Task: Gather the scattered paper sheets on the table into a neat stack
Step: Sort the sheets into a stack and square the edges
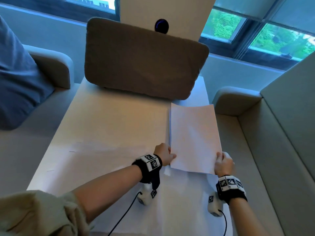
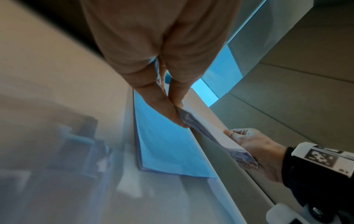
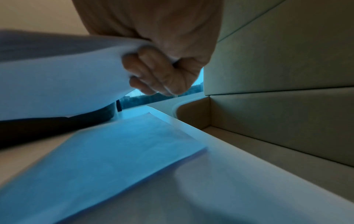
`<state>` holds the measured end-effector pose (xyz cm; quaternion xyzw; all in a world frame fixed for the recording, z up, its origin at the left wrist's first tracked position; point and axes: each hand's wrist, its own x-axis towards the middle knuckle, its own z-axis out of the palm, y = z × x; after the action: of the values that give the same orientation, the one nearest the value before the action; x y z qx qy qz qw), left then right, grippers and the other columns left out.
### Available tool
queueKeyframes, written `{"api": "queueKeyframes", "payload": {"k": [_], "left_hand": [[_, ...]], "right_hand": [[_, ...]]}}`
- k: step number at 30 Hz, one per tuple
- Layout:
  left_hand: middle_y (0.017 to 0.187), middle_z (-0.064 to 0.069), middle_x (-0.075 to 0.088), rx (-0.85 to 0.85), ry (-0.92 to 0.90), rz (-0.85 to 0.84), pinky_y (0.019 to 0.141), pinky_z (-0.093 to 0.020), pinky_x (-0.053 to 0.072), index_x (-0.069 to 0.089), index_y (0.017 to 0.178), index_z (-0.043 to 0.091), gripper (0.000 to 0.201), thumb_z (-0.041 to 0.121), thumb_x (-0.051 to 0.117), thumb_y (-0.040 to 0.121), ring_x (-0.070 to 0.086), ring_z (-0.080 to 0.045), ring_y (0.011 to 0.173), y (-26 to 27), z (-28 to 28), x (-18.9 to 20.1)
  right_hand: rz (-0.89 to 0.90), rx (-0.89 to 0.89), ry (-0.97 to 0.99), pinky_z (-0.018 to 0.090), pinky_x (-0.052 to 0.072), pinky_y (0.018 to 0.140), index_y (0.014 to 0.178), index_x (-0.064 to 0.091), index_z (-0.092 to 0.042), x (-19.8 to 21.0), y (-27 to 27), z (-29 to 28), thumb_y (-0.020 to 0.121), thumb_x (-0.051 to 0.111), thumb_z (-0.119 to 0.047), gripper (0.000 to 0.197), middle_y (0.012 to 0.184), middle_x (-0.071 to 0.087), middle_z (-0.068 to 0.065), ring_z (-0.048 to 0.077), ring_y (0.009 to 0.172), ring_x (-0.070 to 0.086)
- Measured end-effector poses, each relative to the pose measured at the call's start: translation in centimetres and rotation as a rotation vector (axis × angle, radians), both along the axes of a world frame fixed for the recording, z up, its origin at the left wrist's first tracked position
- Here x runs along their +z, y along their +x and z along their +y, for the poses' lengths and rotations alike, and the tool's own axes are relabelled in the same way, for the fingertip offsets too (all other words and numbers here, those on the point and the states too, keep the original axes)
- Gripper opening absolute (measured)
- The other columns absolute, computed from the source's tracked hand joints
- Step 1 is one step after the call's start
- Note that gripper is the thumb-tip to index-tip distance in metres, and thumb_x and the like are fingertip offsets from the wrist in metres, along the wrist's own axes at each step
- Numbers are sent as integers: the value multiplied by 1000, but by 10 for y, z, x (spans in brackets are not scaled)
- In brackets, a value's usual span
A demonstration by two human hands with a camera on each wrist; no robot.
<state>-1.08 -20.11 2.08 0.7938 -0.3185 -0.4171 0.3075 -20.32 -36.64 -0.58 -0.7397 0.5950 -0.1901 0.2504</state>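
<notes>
I hold a bundle of white paper sheets point(image 1: 194, 137) with both hands over the right side of the white table point(image 1: 110, 120). My left hand point(image 1: 170, 155) pinches its near left corner. My right hand point(image 1: 219, 157) grips its near right corner, fingers curled under. In the left wrist view my left hand point(image 2: 178, 115) and right hand point(image 2: 254, 148) hold the bundle point(image 2: 214, 136) above a flat stack of paper point(image 2: 168, 144). The right wrist view shows my right hand point(image 3: 153, 72) under the lifted sheets point(image 3: 57, 78), with the flat stack point(image 3: 114, 151) on the table below.
A brown cushion point(image 1: 144, 60) stands on the far end of the table. A blue cushion point(image 1: 17, 74) lies on the sofa at left. A beige sofa seat and backrest point(image 1: 272, 133) run close along the table's right edge. Faint outlines of flat sheets point(image 1: 105, 159) show near me.
</notes>
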Motion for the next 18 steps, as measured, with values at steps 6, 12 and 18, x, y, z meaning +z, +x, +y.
{"api": "queueKeyframes", "payload": {"k": [6,12,18], "left_hand": [[61,-3,36,-36,99,-66,54,-27,29,32,60,16,39,14,58,89,38,-20,58,-10,-17,-11],[62,-2,35,-14,129,-70,56,-26,29,33,62,16,36,14,57,88,39,-20,60,-8,-24,-23],[63,-1,37,23,144,-63,61,-24,31,34,62,16,37,15,58,89,43,-20,71,-6,-33,-28]], "right_hand": [[73,4,88,39,41,73,97,59,4,-10,-1,-18,100,40,-19,30,98,64,28,46,92,57],[59,7,100,41,41,74,97,58,5,-25,4,-28,100,40,-18,30,97,63,29,46,90,56],[47,12,107,40,42,73,97,58,2,-35,8,-37,101,38,-21,30,94,63,28,44,87,57]]}}
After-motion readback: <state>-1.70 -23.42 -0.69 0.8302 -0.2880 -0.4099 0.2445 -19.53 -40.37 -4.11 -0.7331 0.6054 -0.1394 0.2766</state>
